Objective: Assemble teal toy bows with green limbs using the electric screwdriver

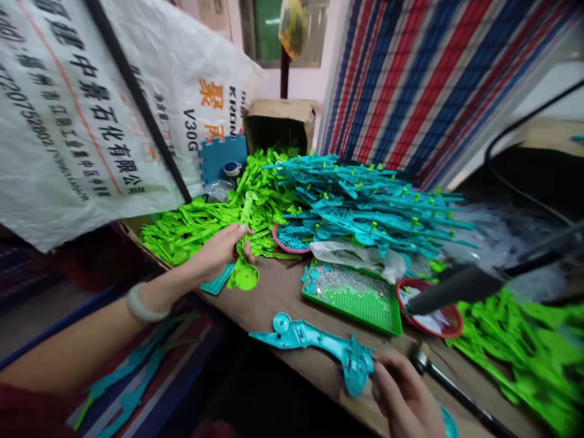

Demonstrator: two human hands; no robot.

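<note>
Brown tabletop [264, 298], matte and flat, ran under the work; behind it hung a white woven sack [168, 91] with printed characters and a red, white and blue striped sheet [410, 73]. Left hand [232, 240] was closed around a bright green part [246, 278], hard plastic, long and narrow with a rounded dished end pointing down, held above the table near its front edge. Pale smooth bangle [145, 304] on that wrist.

Right hand [404, 389] had bent fingers at the near end of a teal part [319, 339]; could not tell if it gripped or only touched. Teal part: glossy molded plastic, curved shaft, pointed far tip, small round disc, blocky ribbed end, lying crosswise at the front of the table.

Green heap [191, 225], tangled thin shapes, behind the left hand. Teal stack [365, 201] to its right, spiky layered lengths with little green tabs. Between stack and teal part: perforated green tray [353, 317], rectangular, holding small shiny metal-looking bits [337, 280]. Just beside it, round red bowl [451, 333] with whitish contents, blurry. Black rod-like tool [460, 392] lay right of the right hand.
</note>
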